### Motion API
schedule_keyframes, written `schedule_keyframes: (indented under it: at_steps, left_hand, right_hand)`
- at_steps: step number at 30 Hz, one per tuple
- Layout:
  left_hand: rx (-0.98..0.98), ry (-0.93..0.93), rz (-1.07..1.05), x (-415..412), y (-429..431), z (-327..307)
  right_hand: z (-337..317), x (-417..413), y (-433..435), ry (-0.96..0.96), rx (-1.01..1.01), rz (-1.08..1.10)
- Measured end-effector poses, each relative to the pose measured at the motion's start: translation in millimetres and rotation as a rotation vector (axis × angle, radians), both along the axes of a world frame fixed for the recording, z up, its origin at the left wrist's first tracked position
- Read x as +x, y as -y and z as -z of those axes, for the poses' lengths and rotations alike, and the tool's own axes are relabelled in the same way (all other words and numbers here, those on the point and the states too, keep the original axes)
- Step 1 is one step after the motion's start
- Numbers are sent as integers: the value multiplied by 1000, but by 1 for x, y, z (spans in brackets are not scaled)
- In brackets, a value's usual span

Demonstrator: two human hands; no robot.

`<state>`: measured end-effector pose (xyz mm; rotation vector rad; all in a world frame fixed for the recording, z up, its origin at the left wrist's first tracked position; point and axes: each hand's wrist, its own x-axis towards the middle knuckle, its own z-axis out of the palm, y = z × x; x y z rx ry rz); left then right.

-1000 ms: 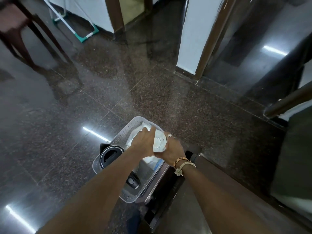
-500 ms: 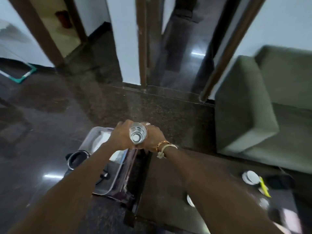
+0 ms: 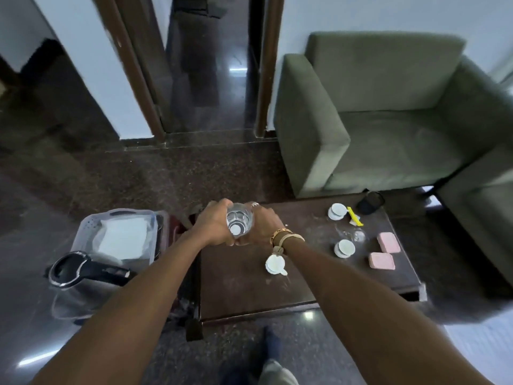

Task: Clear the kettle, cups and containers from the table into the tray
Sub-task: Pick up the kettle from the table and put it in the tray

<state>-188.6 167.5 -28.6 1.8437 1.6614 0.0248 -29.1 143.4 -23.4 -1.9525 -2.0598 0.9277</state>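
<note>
Left hand (image 3: 213, 226) and right hand (image 3: 263, 223) both hold clear glass (image 3: 239, 222), fingers (image 3: 222, 204) wrapped round its sides. Glass upright, over bench (image 3: 249, 287) edge, just right of tray (image 3: 91, 226). Your left hand nearer tray. Kettle (image 3: 83, 269) at tray's near end.

Kettle (image 3: 83, 269) sits in tray (image 3: 91, 222) — clear glass (image 3: 239, 222) is held above table (image 3: 249, 290) with white cups (image 3: 344, 248)

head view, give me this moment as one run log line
hands: left hand and right hand grip clear container | kettle: in tray | table: three white cups not yet cleared
</note>
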Motion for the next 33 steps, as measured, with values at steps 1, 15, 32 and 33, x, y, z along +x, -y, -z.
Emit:
schedule_keyframes:
  at_steps: [1,15,32,33]
  left_hand:
    - [13,16,17,15,-3,-6]
    - [-23,47,221,209,-5,37]
    - [-213,-12,60,332,-72,150]
    - [-213,-18,50,334,-75,157]
  right_hand:
    - [-7,15,0,-8,9,41]
    - [39,191,22,-12,-29,288]
    - [151,312,-69,27,-285,206]
    - [158,313,-73,30,-287,199]
